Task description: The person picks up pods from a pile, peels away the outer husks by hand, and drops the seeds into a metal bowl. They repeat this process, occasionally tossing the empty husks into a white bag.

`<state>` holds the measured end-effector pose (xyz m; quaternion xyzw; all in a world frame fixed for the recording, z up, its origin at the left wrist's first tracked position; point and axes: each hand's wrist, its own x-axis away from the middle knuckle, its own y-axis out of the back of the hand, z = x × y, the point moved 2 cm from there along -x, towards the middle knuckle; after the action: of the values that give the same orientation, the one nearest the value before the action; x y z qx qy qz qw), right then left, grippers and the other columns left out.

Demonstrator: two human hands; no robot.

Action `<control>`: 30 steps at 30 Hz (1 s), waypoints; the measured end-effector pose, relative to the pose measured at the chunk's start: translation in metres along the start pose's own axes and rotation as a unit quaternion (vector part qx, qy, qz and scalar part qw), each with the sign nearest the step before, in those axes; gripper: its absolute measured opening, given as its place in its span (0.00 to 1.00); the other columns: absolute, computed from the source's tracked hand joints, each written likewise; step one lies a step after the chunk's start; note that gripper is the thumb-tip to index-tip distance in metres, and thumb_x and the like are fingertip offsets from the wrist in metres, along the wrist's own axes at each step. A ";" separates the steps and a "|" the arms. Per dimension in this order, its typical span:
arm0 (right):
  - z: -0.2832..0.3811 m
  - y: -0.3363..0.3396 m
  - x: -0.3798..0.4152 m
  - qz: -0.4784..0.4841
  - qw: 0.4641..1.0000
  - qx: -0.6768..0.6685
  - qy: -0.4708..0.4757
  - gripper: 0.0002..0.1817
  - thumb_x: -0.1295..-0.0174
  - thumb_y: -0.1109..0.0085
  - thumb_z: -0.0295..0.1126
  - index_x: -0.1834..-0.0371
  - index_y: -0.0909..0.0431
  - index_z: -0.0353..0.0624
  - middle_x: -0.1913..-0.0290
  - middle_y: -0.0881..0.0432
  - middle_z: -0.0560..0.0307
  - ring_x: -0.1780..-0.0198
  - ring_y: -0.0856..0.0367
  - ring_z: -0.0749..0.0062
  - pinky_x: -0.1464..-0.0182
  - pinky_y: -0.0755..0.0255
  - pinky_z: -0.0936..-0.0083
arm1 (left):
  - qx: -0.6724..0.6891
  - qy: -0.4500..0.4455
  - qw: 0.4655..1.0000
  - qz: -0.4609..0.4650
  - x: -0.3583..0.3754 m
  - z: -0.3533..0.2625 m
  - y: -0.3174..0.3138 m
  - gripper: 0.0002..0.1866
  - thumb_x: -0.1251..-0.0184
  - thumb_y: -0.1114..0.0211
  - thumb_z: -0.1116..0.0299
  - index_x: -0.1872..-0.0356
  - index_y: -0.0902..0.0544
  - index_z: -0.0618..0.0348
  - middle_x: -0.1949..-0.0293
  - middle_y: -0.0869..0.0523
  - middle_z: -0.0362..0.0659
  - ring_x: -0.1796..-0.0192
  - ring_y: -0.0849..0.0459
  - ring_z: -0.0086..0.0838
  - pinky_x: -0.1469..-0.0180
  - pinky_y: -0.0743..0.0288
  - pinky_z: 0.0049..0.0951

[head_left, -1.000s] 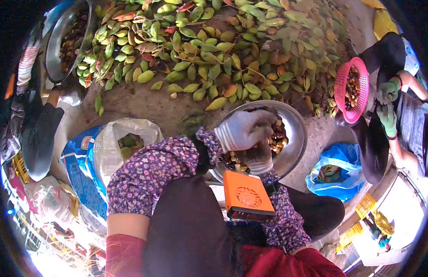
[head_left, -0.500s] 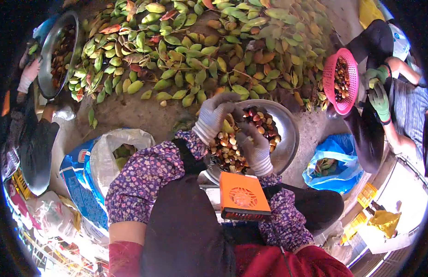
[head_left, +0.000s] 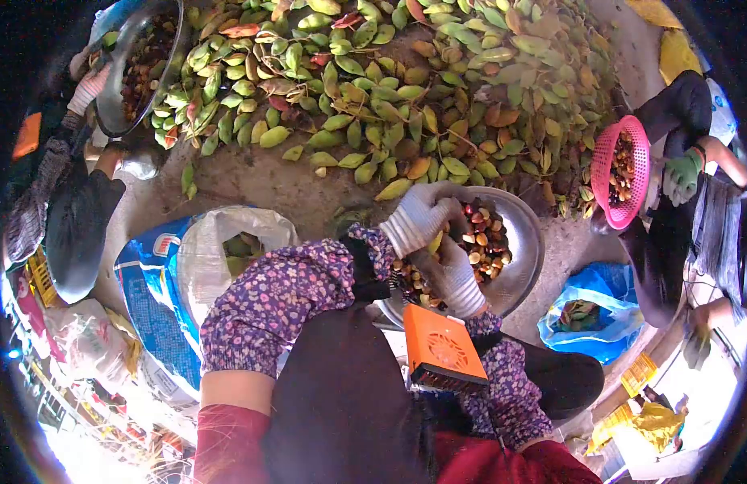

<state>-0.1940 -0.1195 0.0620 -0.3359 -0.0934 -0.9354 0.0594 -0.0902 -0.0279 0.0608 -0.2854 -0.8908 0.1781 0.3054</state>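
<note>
Both my hands wear pale work gloves with darkened fingers and meet over a wide metal bowl. My left hand is curled, its fingertips against a small yellow-green pod. Below it, my right hand is closed around the pod's lower side, so most of the pod is hidden. Brown, cream and dark red nut-like seeds lie in the bowl under and beyond my hands. An orange box with a round fan-like grille sits above my right forearm.
A large heap of green pods spreads across the floor ahead. An open blue-and-white sack stands left, a blue plastic bag right. One co-worker sits by a pink basket, another by a metal basin.
The view has shifted, so the scene sits further right and lower. My hands have drawn closer together around the pod. The right co-worker's gloved hands have moved apart, one dropping low.
</note>
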 end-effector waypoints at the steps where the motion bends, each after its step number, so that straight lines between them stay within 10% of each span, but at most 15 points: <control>1: -0.003 -0.004 0.005 0.000 1.000 0.001 -0.002 0.23 0.41 0.40 0.33 0.46 0.32 0.32 0.51 0.22 0.55 0.51 0.24 0.71 0.48 0.31 0.76 | -0.043 -0.022 0.999 0.015 -0.001 0.002 -0.004 0.15 0.42 0.46 0.73 0.54 0.24 0.69 0.68 0.16 0.48 0.68 0.17 0.29 0.62 0.23 0.26; 4: 0.004 -0.012 0.014 -0.074 0.965 -0.252 0.030 0.27 0.38 0.44 0.30 0.39 0.40 0.32 0.44 0.28 0.54 0.46 0.29 0.73 0.44 0.34 0.76 | -0.126 -0.091 0.988 0.015 0.002 -0.002 -0.019 0.16 0.42 0.43 0.69 0.54 0.23 0.66 0.64 0.16 0.47 0.61 0.17 0.29 0.57 0.24 0.28; 7: 0.010 -0.005 0.014 -0.126 0.828 -0.527 -0.142 0.30 0.33 0.53 0.43 0.33 0.46 0.37 0.36 0.37 0.55 0.38 0.35 0.67 0.37 0.40 0.71 | -0.156 -0.110 0.981 0.029 0.004 -0.007 -0.020 0.15 0.42 0.41 0.67 0.55 0.22 0.61 0.58 0.18 0.48 0.53 0.19 0.33 0.48 0.28 0.31; 9: -0.006 0.002 0.009 -0.023 0.928 -0.371 0.005 0.33 0.33 0.56 0.52 0.33 0.45 0.41 0.35 0.38 0.56 0.35 0.38 0.64 0.34 0.44 0.68 | -0.219 -0.165 0.960 0.050 0.007 -0.012 -0.017 0.14 0.42 0.41 0.67 0.55 0.22 0.60 0.58 0.18 0.49 0.53 0.19 0.37 0.48 0.28 0.32; 11: -0.001 0.007 0.013 -0.050 0.770 -0.636 -0.006 0.34 0.36 0.53 0.55 0.33 0.44 0.46 0.35 0.38 0.57 0.34 0.40 0.64 0.32 0.47 0.66 | -0.266 -0.235 0.933 0.065 0.009 -0.014 -0.017 0.14 0.41 0.41 0.66 0.55 0.21 0.59 0.59 0.19 0.50 0.52 0.21 0.39 0.48 0.29 0.33; 24: 0.013 0.005 0.022 -0.053 0.721 -0.690 0.044 0.26 0.39 0.44 0.47 0.41 0.33 0.47 0.44 0.27 0.55 0.42 0.29 0.62 0.37 0.38 0.60 | -0.282 -0.296 0.908 0.088 0.012 -0.016 -0.033 0.08 0.40 0.40 0.64 0.64 0.22 0.57 0.63 0.23 0.47 0.56 0.22 0.38 0.53 0.30 0.33; 29: 0.027 0.011 0.014 -0.044 0.768 -0.639 0.006 0.18 0.36 0.50 0.36 0.45 0.31 0.42 0.45 0.26 0.52 0.47 0.25 0.60 0.45 0.30 0.62 | -0.194 -0.197 0.958 -0.071 0.013 -0.014 -0.018 0.08 0.38 0.45 0.68 0.63 0.24 0.61 0.71 0.20 0.48 0.66 0.20 0.41 0.62 0.27 0.32; 30: 0.023 0.020 0.007 -0.072 0.964 -0.256 0.027 0.15 0.37 0.50 0.34 0.49 0.29 0.40 0.49 0.24 0.52 0.51 0.23 0.62 0.50 0.29 0.66 | -0.229 -0.201 0.941 -0.148 0.012 -0.012 -0.014 0.10 0.38 0.46 0.68 0.62 0.24 0.64 0.73 0.19 0.50 0.68 0.19 0.42 0.64 0.27 0.32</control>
<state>-0.1816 -0.1348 0.0860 -0.3069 0.1272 -0.9386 -0.0931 -0.0961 -0.0295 0.0824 -0.1711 -0.9825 -0.0239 0.0699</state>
